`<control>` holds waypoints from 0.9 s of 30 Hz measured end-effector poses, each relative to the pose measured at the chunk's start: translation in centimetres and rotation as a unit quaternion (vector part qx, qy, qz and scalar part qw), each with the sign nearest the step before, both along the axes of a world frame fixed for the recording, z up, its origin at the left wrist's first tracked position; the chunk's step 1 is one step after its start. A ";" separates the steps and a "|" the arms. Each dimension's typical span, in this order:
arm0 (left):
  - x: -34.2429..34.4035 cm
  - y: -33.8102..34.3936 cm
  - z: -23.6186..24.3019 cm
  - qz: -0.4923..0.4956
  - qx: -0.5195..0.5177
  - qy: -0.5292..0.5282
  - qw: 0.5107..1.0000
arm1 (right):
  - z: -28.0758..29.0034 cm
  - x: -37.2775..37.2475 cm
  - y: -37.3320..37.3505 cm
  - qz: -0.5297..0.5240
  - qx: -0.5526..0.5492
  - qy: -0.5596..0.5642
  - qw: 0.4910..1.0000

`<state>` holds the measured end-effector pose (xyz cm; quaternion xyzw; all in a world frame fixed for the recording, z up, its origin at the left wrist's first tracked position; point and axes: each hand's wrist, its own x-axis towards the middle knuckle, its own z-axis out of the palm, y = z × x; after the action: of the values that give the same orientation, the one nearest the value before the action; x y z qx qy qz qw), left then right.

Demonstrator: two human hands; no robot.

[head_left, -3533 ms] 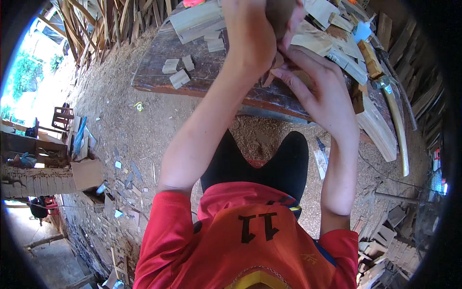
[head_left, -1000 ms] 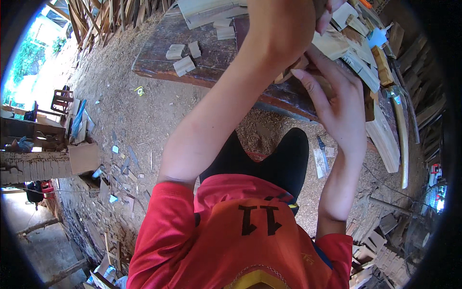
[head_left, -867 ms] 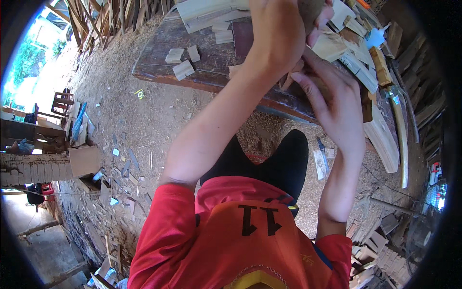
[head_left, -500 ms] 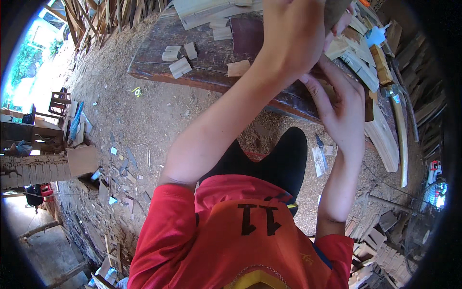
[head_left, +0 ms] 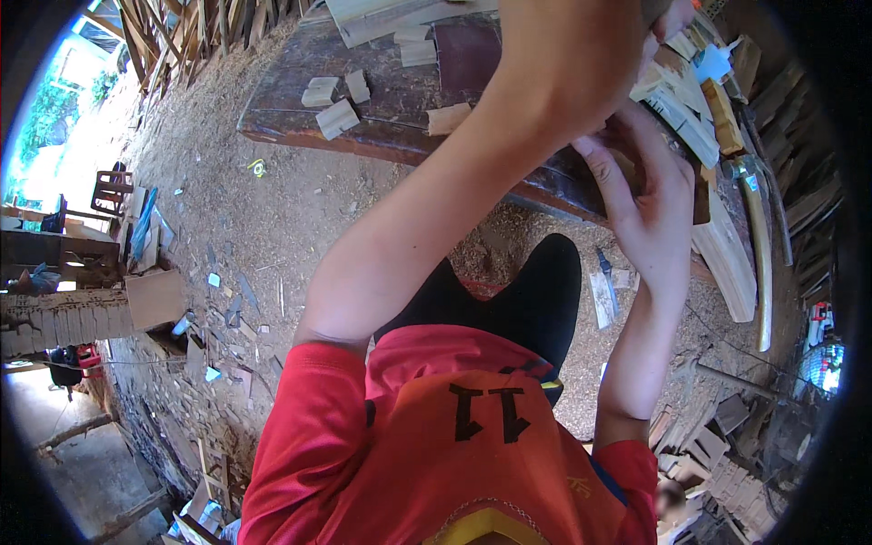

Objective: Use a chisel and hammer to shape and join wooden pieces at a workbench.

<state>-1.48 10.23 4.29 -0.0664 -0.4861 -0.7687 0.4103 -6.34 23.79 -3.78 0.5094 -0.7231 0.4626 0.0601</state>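
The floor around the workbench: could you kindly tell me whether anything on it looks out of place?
Yes: a small yellow-green item lies by itself on the floor near the workbench, its bright colour odd against brown ground. Small scraps are also strewn to the left, though that may be ordinary workshop litter.

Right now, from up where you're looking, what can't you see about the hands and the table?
All in the head view:
- Left hand: partly cut off by the picture's top edge.
- Dark thing by its fingers: mostly hidden by that hand; can't tell what it is.
- Right hand: some fingertips are hidden behind the left arm; can't tell its grip.
- Table: far side cut off by the top edge.
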 end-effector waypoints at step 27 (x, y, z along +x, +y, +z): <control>-2.6 -1.3 -2.5 0.027 -0.183 0.121 0.975 | 0.1 0.1 0.2 -0.016 -0.001 -0.017 1.000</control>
<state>-4.10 8.97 1.80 -0.2192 -0.5671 -0.6416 0.4676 -6.29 24.02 -3.73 0.4898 -0.7313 0.4714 0.0556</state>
